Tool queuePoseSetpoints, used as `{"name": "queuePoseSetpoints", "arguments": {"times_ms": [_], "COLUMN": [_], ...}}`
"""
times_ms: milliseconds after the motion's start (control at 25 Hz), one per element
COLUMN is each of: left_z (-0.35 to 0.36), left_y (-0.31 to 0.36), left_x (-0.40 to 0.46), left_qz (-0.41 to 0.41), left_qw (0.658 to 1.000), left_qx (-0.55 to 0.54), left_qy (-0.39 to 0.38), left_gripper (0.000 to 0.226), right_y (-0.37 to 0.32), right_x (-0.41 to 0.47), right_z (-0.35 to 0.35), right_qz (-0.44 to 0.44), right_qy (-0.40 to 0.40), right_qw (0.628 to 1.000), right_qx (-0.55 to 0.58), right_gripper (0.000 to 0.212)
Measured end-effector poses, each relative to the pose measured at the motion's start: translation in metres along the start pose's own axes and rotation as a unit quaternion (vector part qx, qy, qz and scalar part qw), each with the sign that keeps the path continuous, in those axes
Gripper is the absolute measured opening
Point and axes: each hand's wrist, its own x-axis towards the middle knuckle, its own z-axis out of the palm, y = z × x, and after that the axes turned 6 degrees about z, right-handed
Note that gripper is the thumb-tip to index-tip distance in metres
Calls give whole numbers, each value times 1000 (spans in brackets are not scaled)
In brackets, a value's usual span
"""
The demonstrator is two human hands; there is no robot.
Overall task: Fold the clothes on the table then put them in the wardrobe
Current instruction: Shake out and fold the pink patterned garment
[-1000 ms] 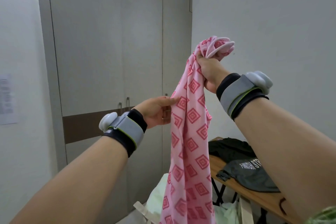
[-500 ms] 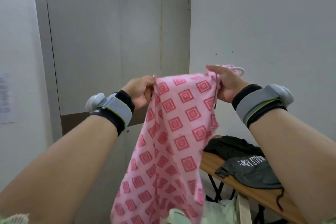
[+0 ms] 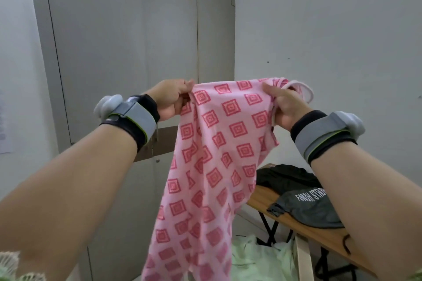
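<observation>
Pink garment [image 3: 219,143] now spread wide, no longer bunched; left hand [image 3: 170,100] and right hand [image 3: 283,107] each pinch its top edge; ready for folding.

Soft, even indoor light fills the room, with no glare and only faint shadows. The wardrobe [image 3: 127,52] edges bow from the wide lens, and the forearms swell toward the lower corners. Everything looks slightly soft, and the pink cloth [image 3: 219,155] blurs below the gripping hands.
</observation>
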Motion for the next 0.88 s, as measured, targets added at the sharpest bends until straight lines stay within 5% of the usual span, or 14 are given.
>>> {"name": "queuePoseSetpoints", "arguments": {"times_ms": [80, 160, 360, 640, 880], "left_z": [8, 12, 6, 4, 7], "left_y": [-14, -28, -50, -70, -76], "left_x": [-2, -2, -1, -5, -18], "left_qz": [-21, -32, -52, -33, -64], "left_qw": [996, 992, 998, 990, 991], "left_qx": [-83, -116, -24, -120, -91], "left_qy": [-3, -23, -19, 66, -73], "left_gripper": [39, 48, 39, 40, 32], "right_y": [5, 15, 8, -1, 18], "right_x": [-3, -8, -2, -8, 2], "right_z": [-3, -4, -13, -32, -35], "right_qz": [22, 50, 41, 33, 16], "right_qy": [-93, -120, -14, -191, -30], "right_qw": [995, 988, 993, 971, 996], "right_qx": [-11, -81, -113, -142, -80], "right_gripper": [34, 29, 2, 42, 14]}}
